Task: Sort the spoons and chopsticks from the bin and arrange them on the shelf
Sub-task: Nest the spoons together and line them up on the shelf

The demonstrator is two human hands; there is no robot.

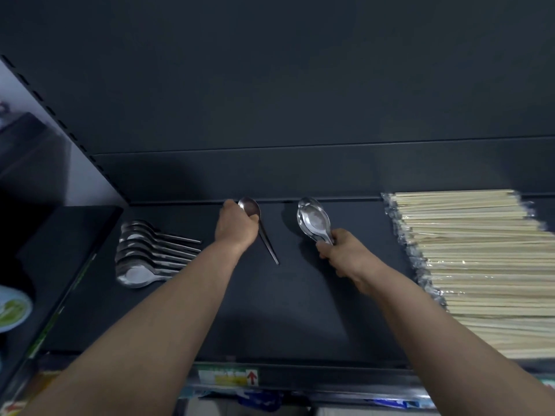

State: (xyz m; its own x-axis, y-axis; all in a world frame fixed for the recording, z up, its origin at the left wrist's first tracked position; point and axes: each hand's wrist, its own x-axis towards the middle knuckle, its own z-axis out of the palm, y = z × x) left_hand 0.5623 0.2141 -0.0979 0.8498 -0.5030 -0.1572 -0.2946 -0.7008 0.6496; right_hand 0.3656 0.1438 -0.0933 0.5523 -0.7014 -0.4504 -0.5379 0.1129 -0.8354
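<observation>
On the dark shelf (285,310), my left hand (237,225) grips the bowl end of a long-handled steel spoon (265,235) whose handle points toward me. My right hand (342,253) holds the handles of a small nested stack of short steel soup spoons (313,220), bowls pointing to the shelf's back. A row of several overlapping steel spoons (144,253) lies at the left of the shelf. Wrapped pale chopsticks (480,265) are piled in rows at the right. The bin is out of view.
The shelf's back panel (300,175) rises just behind both hands. A slotted upright (60,124) bounds the left side. A price label (228,376) with a red arrow sits on the front edge. Packaged goods (12,310) show at the lower left.
</observation>
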